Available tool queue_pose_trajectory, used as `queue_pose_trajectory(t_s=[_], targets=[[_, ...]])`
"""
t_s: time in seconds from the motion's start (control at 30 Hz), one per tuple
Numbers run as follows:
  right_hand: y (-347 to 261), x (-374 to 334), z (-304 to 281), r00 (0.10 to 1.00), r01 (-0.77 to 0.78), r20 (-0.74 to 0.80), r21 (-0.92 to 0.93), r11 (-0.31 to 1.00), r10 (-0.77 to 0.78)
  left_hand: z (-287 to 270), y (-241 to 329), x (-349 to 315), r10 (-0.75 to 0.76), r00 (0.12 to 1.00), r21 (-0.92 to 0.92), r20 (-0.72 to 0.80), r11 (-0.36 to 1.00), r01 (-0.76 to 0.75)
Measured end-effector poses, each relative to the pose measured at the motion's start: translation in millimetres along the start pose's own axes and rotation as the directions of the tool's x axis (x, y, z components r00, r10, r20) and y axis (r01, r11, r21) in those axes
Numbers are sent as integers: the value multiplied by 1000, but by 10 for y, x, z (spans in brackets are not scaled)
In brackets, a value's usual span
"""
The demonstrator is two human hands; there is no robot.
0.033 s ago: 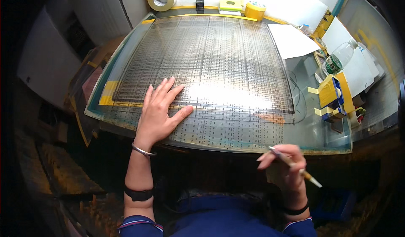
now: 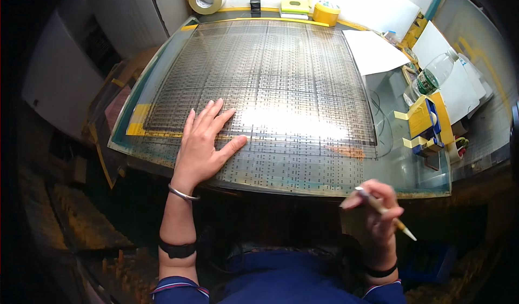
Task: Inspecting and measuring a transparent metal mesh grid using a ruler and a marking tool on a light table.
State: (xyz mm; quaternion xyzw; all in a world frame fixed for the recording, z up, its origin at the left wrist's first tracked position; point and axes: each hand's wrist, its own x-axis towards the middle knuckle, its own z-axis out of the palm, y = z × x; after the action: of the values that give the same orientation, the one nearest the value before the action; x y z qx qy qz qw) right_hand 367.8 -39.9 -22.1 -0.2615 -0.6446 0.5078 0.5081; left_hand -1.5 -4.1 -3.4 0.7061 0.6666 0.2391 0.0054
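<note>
A patterned sheet with rows of small dark marks lies on the glass tabletop. My left hand rests flat on its near left part, fingers spread. At the lower right, just off the table's front edge, my right hand is raised with a slim pen-like tool in its fingers. One end of this tool is pale and tapered and points down to the right. Its other end looks metallic and is slightly blurred, so its exact kind cannot be told.
Along the back stand a tape roll, a small black object and a yellow round container. White paper lies at the far right. Further right are a clear bottle and a yellow-and-blue holder.
My right hand has shifted a little to the right with the pen-like tool. The left hand and the patterned sheet stay in place.
</note>
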Motion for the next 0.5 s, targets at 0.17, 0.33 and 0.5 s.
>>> queue_pose_trajectory(t_s=[0.17, 0.33, 0.5], targets=[[-167, -172, -526, 960, 62, -259, -187, 980, -110, 11, -8, 15, 3, 1000, 11, 4, 1000, -3], [-151, -408, -783, 947, 56, -296, -236, 970, -127, -20, 72, 67, -5, 999, 28, 34, 1000, 4], [-234, -342, -566, 981, -187, -72, -604, 775, 180, -12, 4, 22, -16, 1000, 10, 25, 1000, 16]])
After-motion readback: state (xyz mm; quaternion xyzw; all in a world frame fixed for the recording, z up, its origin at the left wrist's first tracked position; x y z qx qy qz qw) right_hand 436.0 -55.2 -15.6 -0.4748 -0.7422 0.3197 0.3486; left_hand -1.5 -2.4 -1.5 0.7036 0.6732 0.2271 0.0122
